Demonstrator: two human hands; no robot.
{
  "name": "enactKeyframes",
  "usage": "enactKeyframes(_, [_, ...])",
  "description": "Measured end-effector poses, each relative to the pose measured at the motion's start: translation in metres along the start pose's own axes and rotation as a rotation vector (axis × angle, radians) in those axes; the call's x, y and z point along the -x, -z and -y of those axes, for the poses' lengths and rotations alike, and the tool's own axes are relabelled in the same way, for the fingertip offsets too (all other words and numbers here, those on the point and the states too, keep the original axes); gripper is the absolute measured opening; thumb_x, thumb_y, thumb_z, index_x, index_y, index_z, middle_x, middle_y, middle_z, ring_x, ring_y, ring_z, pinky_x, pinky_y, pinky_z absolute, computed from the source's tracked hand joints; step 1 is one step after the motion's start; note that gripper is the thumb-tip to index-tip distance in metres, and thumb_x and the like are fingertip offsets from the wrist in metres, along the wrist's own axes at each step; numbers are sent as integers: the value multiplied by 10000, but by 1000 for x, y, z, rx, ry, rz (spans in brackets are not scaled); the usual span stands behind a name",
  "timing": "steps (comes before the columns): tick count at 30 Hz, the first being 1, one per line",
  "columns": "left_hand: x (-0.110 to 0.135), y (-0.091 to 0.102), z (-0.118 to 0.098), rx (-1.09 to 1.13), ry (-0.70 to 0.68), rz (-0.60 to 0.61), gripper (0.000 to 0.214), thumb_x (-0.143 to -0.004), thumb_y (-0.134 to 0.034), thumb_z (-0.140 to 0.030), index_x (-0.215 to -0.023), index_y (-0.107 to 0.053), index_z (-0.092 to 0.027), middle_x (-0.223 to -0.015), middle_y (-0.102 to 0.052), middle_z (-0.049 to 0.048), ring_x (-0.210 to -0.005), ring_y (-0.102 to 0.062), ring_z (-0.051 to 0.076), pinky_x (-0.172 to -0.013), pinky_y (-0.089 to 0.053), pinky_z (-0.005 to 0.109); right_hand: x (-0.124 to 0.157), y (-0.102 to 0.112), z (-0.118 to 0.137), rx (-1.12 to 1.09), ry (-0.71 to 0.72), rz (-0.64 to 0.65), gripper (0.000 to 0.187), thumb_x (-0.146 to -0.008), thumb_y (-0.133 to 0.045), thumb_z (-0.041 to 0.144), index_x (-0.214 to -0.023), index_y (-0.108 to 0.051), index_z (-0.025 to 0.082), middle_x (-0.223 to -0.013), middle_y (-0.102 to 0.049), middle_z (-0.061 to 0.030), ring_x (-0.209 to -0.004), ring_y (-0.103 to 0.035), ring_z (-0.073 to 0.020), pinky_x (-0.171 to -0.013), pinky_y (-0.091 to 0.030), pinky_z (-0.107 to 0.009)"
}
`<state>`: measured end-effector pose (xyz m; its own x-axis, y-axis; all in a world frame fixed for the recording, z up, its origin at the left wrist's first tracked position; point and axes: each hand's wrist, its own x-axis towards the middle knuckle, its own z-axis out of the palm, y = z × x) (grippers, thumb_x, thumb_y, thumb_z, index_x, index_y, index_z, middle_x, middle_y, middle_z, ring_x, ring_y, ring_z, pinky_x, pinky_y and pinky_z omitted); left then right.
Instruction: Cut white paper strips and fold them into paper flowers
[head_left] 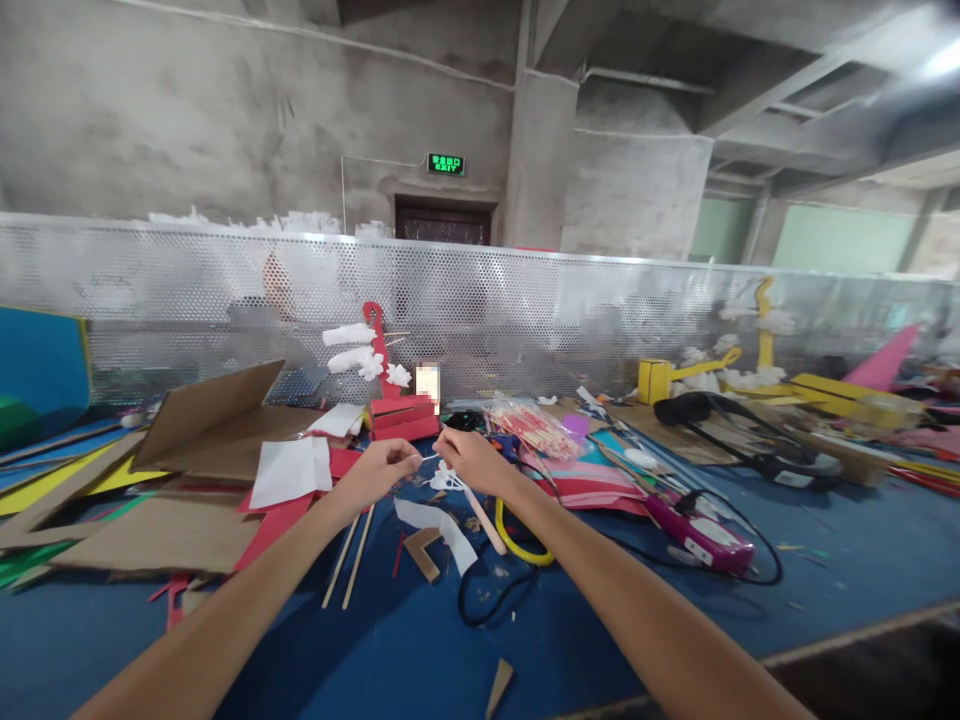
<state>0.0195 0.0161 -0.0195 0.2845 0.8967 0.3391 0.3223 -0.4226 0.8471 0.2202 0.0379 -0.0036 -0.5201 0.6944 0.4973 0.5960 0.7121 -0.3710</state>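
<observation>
My left hand (391,458) and my right hand (465,455) meet over the middle of the table, each pinching an end of a thin white strand (428,458). Its material is too small to tell. Under my right hand is a small white tangled piece (444,480), beside a pale stick (486,522). Just behind my hands stands a red cardboard box (405,418). A red curved upright (380,350) with white fluffy tufts rises from it. Closer to me lie a white paper strip (442,528), a bent cardboard piece (424,555) and two thin wooden sticks (351,560).
Cardboard sheets (157,530) and white paper squares (281,475) crowd the left. Rightward lie a bag of sticks (536,428), a purple power strip (701,530) with black cable, and a black headset-like strap (739,440). A perforated metal screen (487,300) borders the blue table (315,660).
</observation>
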Motion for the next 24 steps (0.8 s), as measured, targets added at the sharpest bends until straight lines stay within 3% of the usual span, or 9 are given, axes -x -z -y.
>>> enactKeyframes(13, [1,-1,0,10,25,18,280,-740,-605,-424,-780,-591,-147,-631,-573,-1,-573,-535,133,-540,-405,228,-1,0,-2,63,20,-5,419,-958,-370,396,-684,-575,155,-603,-589,-15,-570,-520,-114,-569,-282,-225])
enactKeyframes(18, [2,-1,-3,-2,46,9,319,-716,-610,-461,-751,-593,-145,-607,-561,-1,-566,-524,133,-526,-392,223,3,1,4,-84,120,49,216,-845,-589,381,-910,-629,178,-796,-671,-18,-697,-586,-130,-642,-368,-212])
enactKeyframes(24, [4,-2,-6,-5,23,16,305,-735,-600,-449,-764,-597,-146,-604,-551,-9,-548,-510,125,-522,-394,221,0,-3,7,-29,171,7,102,-835,-612,263,-814,-650,171,-798,-661,-22,-742,-584,-134,-698,-383,-223])
